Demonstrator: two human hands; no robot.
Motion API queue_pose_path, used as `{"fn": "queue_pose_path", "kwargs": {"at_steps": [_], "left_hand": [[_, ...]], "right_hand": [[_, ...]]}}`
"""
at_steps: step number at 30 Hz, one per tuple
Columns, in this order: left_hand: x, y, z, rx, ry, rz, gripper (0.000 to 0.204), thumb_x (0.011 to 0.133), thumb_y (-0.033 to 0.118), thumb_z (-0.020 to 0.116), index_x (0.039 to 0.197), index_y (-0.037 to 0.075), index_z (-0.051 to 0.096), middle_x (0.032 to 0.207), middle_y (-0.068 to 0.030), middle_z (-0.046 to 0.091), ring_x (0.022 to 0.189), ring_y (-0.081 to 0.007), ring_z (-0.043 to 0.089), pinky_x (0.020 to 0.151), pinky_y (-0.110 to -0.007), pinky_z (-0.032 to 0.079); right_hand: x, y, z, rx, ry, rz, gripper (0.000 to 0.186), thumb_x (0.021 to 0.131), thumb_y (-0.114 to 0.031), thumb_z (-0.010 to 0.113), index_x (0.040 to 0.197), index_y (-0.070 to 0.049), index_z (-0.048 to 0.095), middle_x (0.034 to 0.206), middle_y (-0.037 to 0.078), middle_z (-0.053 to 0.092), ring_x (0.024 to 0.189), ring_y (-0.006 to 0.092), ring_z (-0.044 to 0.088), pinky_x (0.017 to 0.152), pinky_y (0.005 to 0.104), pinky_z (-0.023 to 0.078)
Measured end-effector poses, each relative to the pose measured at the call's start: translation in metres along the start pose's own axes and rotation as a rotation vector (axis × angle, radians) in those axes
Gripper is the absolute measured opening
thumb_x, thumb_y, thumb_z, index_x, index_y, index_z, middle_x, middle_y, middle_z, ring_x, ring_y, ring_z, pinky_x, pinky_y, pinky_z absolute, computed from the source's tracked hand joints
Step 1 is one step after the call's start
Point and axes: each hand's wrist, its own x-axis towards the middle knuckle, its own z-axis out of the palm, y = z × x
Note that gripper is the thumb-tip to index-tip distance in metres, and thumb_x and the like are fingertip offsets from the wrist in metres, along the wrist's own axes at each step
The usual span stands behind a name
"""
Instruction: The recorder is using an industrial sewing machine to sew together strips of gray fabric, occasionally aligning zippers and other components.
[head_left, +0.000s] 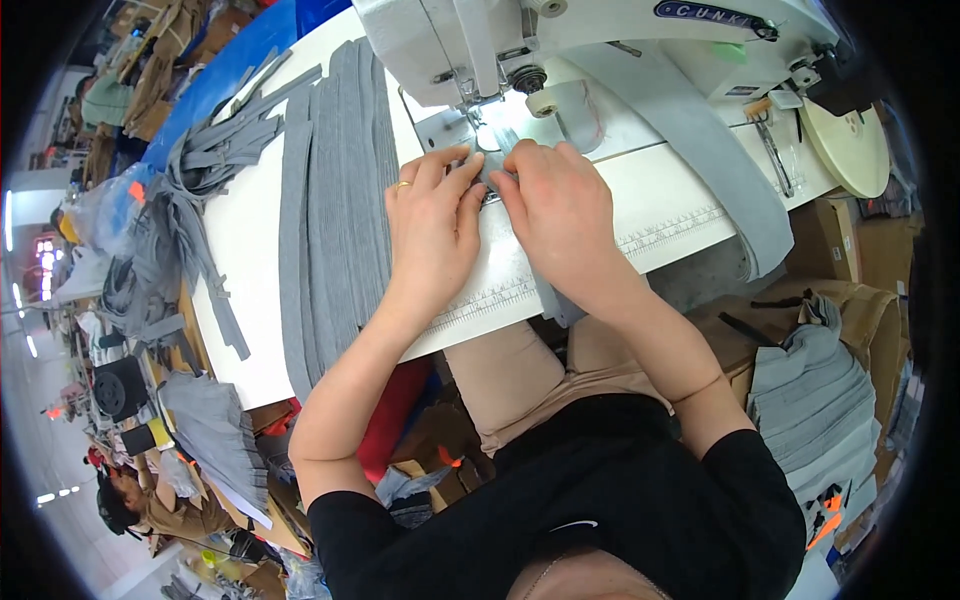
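Note:
A white sewing machine (pixel 418 50) stands over the table, its lamp lighting the needle area. Both hands are close together in front of the presser foot. My left hand (pixel 432 225), a ring on one finger, has its fingers bent and pinched on a grey fabric strip (pixel 548 298). Just right of it, my right hand (pixel 562 205) is closed on the same strip, thumb against curled fingers. Part of the strip hangs over the table's front edge below the right wrist; its stretch between the hands is mostly covered by fingers.
Long grey strips (pixel 345 180) lie stacked left of my left arm, with a loose tangle (pixel 215 155) farther left. A wide grey band (pixel 700 130) drapes over the right side. Small snips (pixel 770 150) lie beyond it. A ruler tape (pixel 670 230) runs along the front edge.

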Motion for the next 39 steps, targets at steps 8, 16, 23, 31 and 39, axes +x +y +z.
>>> {"fn": "queue_pose_path", "kwargs": {"at_steps": [8,16,23,31,39], "left_hand": [[-0.002,-0.001,0.005,-0.018,-0.07,-0.042,0.035,0.095,0.008,0.065,0.129,0.001,0.068,0.134,-0.0127,0.059,0.123,-0.0308,0.053,0.099,-0.044,0.038],[-0.009,-0.001,0.0,-0.031,-0.053,-0.007,0.036,0.097,0.008,0.066,0.132,0.005,0.069,0.139,-0.0104,0.063,0.13,-0.0294,0.055,0.112,-0.044,0.034],[0.001,-0.01,-0.003,0.002,-0.111,-0.03,0.033,0.1,0.01,0.062,0.133,0.005,0.069,0.137,-0.0082,0.066,0.141,-0.0288,0.052,0.124,-0.055,0.018],[0.029,-0.027,-0.003,-0.088,-0.029,-0.032,0.019,0.096,0.011,0.069,0.11,0.001,0.078,0.115,-0.011,0.074,0.107,-0.0258,0.066,0.101,-0.04,0.043],[0.059,-0.035,0.013,-0.478,0.045,-0.427,0.016,0.082,0.003,0.077,0.096,-0.005,0.076,0.075,-0.0073,0.072,0.059,-0.0083,0.062,0.054,-0.026,0.047]], "right_hand": [[0.0,-0.002,0.001,0.006,0.043,0.041,0.018,0.085,-0.015,0.078,0.09,-0.005,0.064,0.088,0.009,0.064,0.084,0.0256,0.06,0.069,0.0376,0.051],[0.001,0.001,-0.001,0.498,-0.051,0.45,0.016,0.086,-0.01,0.076,0.093,-0.006,0.062,0.072,0.006,0.068,0.072,0.0264,0.066,0.071,0.0396,0.051],[0.014,0.002,0.001,0.62,-0.113,0.576,0.019,0.085,-0.009,0.076,0.09,-0.007,0.058,0.074,0.006,0.068,0.071,0.0246,0.067,0.074,0.0394,0.046],[0.012,0.003,0.01,0.515,-0.029,0.465,0.02,0.086,-0.008,0.075,0.091,-0.007,0.056,0.072,0.004,0.063,0.071,0.0256,0.064,0.075,0.0401,0.043],[0.01,0.003,0.009,0.492,-0.018,0.426,0.022,0.086,-0.008,0.076,0.088,-0.007,0.053,0.072,0.004,0.059,0.07,0.0269,0.06,0.072,0.0415,0.04]]}}
